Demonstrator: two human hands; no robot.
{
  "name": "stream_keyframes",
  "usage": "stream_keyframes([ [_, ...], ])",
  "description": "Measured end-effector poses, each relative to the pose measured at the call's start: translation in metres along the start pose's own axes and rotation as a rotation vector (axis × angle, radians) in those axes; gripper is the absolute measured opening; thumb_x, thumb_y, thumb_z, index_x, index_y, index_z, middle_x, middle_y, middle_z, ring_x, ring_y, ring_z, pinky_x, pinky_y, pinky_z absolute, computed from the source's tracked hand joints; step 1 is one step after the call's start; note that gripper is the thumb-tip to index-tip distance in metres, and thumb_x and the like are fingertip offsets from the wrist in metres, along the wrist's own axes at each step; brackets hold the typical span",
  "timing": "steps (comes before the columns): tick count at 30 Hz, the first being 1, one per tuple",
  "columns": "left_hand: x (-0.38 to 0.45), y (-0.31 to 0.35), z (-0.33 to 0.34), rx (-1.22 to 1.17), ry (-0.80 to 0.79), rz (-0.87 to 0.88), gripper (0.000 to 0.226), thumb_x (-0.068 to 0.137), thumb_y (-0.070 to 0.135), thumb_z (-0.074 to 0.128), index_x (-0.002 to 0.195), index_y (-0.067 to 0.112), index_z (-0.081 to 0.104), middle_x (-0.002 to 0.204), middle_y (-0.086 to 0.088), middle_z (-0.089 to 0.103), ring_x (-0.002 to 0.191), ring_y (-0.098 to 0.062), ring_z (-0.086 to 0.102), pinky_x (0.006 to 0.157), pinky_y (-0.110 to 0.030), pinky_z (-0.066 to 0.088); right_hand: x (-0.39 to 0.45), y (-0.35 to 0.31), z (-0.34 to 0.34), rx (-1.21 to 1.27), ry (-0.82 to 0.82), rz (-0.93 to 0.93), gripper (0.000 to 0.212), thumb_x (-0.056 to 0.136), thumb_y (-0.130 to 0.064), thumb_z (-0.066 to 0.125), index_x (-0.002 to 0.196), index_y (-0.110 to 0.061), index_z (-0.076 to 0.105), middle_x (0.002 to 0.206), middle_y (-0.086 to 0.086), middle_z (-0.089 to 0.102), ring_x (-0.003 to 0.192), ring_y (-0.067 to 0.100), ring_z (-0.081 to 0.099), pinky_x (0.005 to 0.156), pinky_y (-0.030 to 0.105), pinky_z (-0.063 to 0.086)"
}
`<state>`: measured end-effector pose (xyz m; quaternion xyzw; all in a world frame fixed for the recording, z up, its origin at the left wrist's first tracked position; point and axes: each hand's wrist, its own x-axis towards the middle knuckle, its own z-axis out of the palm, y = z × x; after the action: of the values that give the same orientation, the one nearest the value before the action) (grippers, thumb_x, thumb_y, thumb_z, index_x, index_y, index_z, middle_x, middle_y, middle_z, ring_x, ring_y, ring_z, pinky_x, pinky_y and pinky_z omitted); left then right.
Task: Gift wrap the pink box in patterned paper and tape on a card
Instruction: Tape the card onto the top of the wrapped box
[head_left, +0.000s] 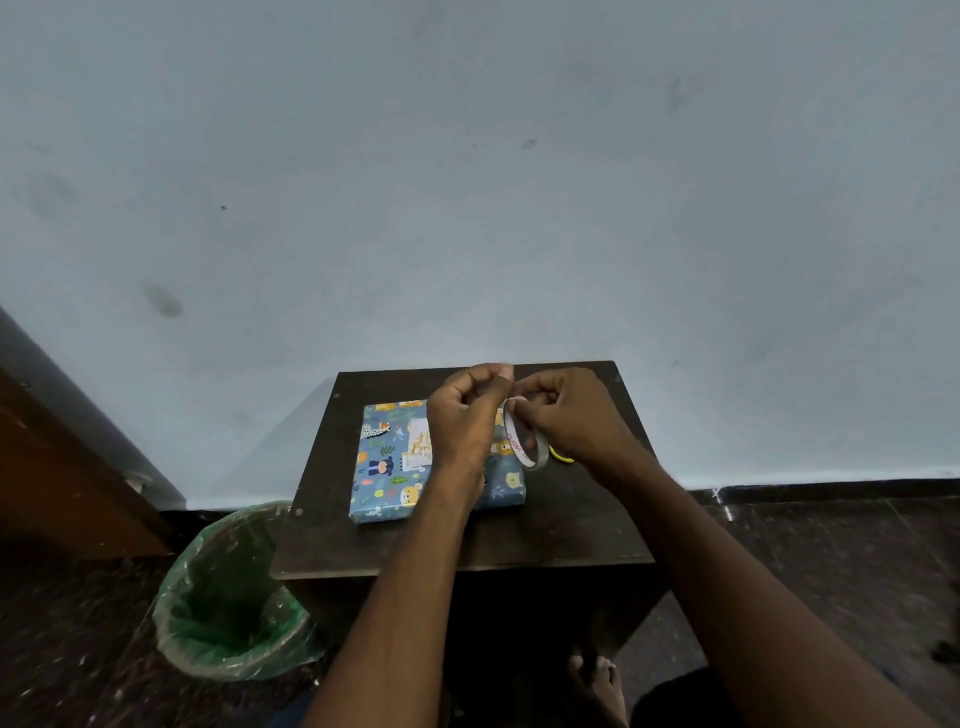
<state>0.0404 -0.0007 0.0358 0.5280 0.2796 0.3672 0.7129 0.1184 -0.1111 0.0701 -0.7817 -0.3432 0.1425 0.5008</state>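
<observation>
The box (402, 470), wrapped in blue paper printed with cartoon animals, lies flat on the left half of a small dark table (571, 525). A white card (420, 441) with gold lettering lies on top of it, partly hidden behind the left hand (464, 415). That hand hovers above the box with its fingers curled, thumb and fingertips pinched together at the top beside the right hand; what it pinches is too small to make out. The right hand (569, 418) grips a tape roll (524, 435), held on edge in the air over the right end of the box, with fingers curled round its rim. A bit of something yellow (562, 457) shows on the table just beyond the roll. A bin (228, 597) with a green liner stands on the floor left of the table, against a pale blue wall (467, 182)
</observation>
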Motion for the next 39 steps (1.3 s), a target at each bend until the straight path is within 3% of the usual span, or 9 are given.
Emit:
stream_keyframes([
  [3,-0.001,-0.003,0.001,0.022,-0.014,0.013,0.01,0.092,0.017,0.083,0.1,0.01,0.082,0.097,-0.011,0.081,0.101,-0.034,0.077,0.091,-0.049,0.064,0.001,0.0,-0.001,-0.006,0.038,0.024,0.007,0.088,-0.018,0.081,0.092,-0.013,0.08,0.058,-0.008,0.07,0.05,-0.003,0.063,0.05,0.009,0.041],
  [7,-0.003,-0.004,0.002,0.1,-0.055,0.073,0.011,0.093,0.011,0.08,0.104,0.01,0.08,0.102,-0.004,0.081,0.098,-0.015,0.075,0.08,-0.025,0.059,-0.001,0.0,-0.003,0.01,0.034,0.033,0.007,0.088,-0.019,0.082,0.089,-0.013,0.078,0.051,-0.014,0.065,0.046,-0.004,0.062,0.046,0.008,0.04],
  [15,-0.001,0.0,-0.001,0.098,-0.13,-0.012,0.027,0.091,-0.004,0.076,0.116,0.006,0.075,0.098,-0.011,0.082,0.093,-0.013,0.079,0.08,-0.024,0.062,0.001,0.003,-0.016,0.021,-0.051,0.156,0.01,0.082,-0.016,0.085,0.09,-0.015,0.08,0.067,0.002,0.075,0.051,0.014,0.064,0.056,0.029,0.052],
  [21,-0.002,-0.005,0.0,0.167,-0.118,0.023,0.023,0.091,0.0,0.078,0.11,0.01,0.079,0.091,-0.007,0.082,0.082,-0.014,0.078,0.077,-0.03,0.064,0.0,0.003,-0.016,0.056,-0.104,0.184,0.02,0.077,-0.01,0.088,0.094,-0.013,0.078,0.059,-0.003,0.069,0.056,0.016,0.066,0.059,0.032,0.057],
  [25,0.0,-0.006,-0.002,0.208,-0.094,0.03,0.025,0.089,0.003,0.08,0.11,0.015,0.079,0.093,-0.003,0.082,0.088,-0.014,0.079,0.078,-0.027,0.062,0.003,0.004,-0.023,0.207,-0.181,0.256,0.018,0.082,-0.012,0.086,0.099,-0.009,0.08,0.084,0.009,0.077,0.07,0.013,0.067,0.06,0.026,0.054],
  [29,0.001,-0.006,-0.004,0.26,-0.1,0.061,0.024,0.088,0.006,0.082,0.108,0.018,0.08,0.088,0.0,0.082,0.086,-0.01,0.077,0.077,-0.023,0.059,0.012,0.013,-0.027,0.254,-0.064,0.354,0.011,0.087,-0.009,0.074,0.096,-0.009,0.08,0.092,0.011,0.08,0.07,0.016,0.07,0.056,0.025,0.049],
  [31,0.001,-0.005,-0.004,0.284,-0.104,0.074,0.023,0.088,0.006,0.082,0.108,0.018,0.08,0.087,-0.001,0.082,0.083,-0.008,0.076,0.074,-0.021,0.057,0.016,0.026,-0.021,0.082,0.027,0.33,0.015,0.084,-0.002,0.07,0.087,-0.014,0.079,0.086,0.009,0.079,0.069,0.017,0.07,0.062,0.028,0.052],
  [34,0.0,-0.004,-0.002,0.296,-0.109,0.079,0.024,0.088,0.003,0.081,0.108,0.016,0.08,0.086,-0.003,0.081,0.08,-0.004,0.075,0.069,-0.016,0.054,0.014,0.043,-0.008,-0.44,0.038,0.237,0.022,0.073,-0.007,0.068,0.083,-0.023,0.079,0.085,-0.004,0.075,0.083,0.02,0.071,0.073,0.031,0.058],
  [39,-0.002,-0.002,-0.003,0.328,-0.141,0.093,0.027,0.088,-0.002,0.078,0.109,0.014,0.079,0.085,-0.004,0.082,0.082,-0.005,0.076,0.069,-0.017,0.054,0.011,0.04,0.004,-0.619,0.028,0.205,0.024,0.078,-0.008,0.066,0.095,-0.021,0.077,0.103,0.005,0.073,0.101,0.032,0.068,0.08,0.034,0.054],
])
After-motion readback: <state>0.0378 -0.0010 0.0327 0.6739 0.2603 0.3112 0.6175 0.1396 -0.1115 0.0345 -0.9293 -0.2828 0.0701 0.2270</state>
